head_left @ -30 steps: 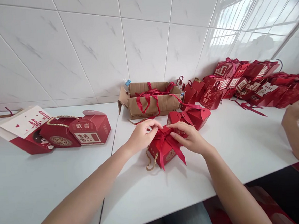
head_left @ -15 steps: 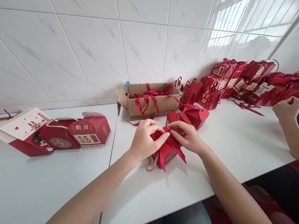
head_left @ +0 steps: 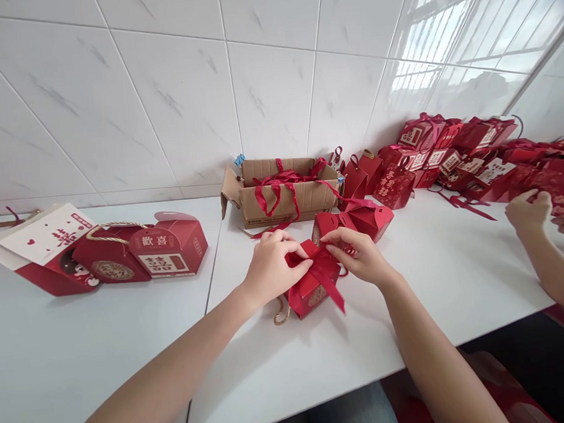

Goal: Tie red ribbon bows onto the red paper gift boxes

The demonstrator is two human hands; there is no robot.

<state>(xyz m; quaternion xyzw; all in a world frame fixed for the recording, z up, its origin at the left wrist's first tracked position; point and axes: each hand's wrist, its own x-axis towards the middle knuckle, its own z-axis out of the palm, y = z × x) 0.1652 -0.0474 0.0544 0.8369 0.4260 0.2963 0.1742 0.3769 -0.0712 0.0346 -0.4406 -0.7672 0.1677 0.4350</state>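
A small red gift box with a gold rope handle sits on the white table in front of me. Red ribbon is looped in a bow over its top, with a loose tail down the front. My left hand pinches the ribbon on the left of the bow. On the other side my right hand pinches it too, thumb and forefinger together. Right behind stand more red boxes. The knot itself is partly hidden by my fingers.
An open cardboard box holding red ribbon stands against the tiled wall. Several finished-looking red boxes are at left. A large pile of red boxes fills the back right. At far right, a co-worker's hands hold a red box.
My hands have drawn slightly apart, and the bow's loops are now spread on the box. The co-worker's left hand has shifted left, and a patterned red box shows there now.
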